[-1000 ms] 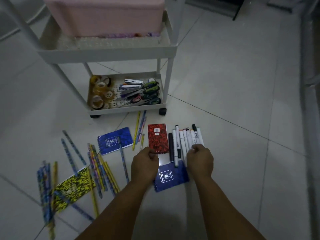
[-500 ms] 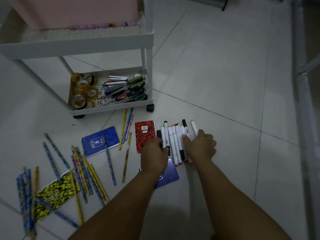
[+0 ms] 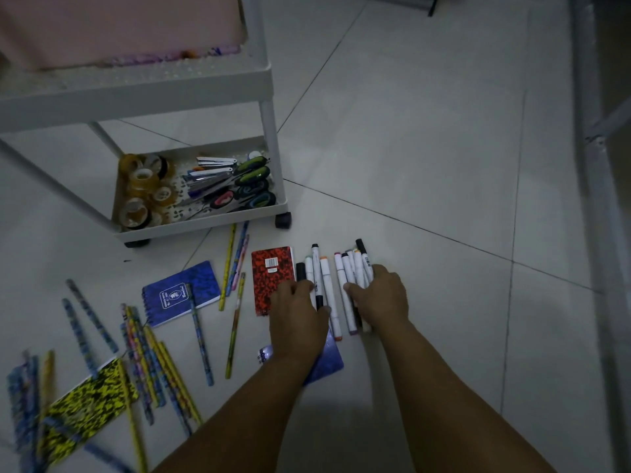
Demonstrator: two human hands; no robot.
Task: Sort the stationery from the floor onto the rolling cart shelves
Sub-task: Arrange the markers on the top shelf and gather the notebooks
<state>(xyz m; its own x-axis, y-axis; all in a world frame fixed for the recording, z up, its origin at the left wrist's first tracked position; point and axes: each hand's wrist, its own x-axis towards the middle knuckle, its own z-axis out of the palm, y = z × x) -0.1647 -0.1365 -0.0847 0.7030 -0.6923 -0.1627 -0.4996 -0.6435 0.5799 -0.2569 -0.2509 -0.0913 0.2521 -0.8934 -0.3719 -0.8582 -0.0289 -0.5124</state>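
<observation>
**Both hands down on the markers, dim floor shot**

Nearest the camera, two bare forearms run up from the bottom edge; at lower left a yellow-black notebook [image 3: 87, 409] lies under a messy scatter of pencils [image 3: 150, 363]; a blue notebook [image 3: 326, 363] pokes out from under the left wrist. Mid-frame the left hand [image 3: 298, 314] has its fingers curled over a few markers [image 3: 319, 281], partly on the red notebook [image 3: 273, 276]; the right hand [image 3: 379, 295] is wrapped round its own bunch of markers [image 3: 353, 273]; the two hands sit close together, not touching, with one marker between them. Left of that, a second blue notebook [image 3: 181, 293] with a pencil across it. Further up, the white rolling cart [image 3: 205, 227] fills the upper left; its bottom shelf holds tape rolls [image 3: 141, 189] and scissors [image 3: 239, 189]; a pink box [image 3: 119, 25] sits on the shelf above.
</observation>
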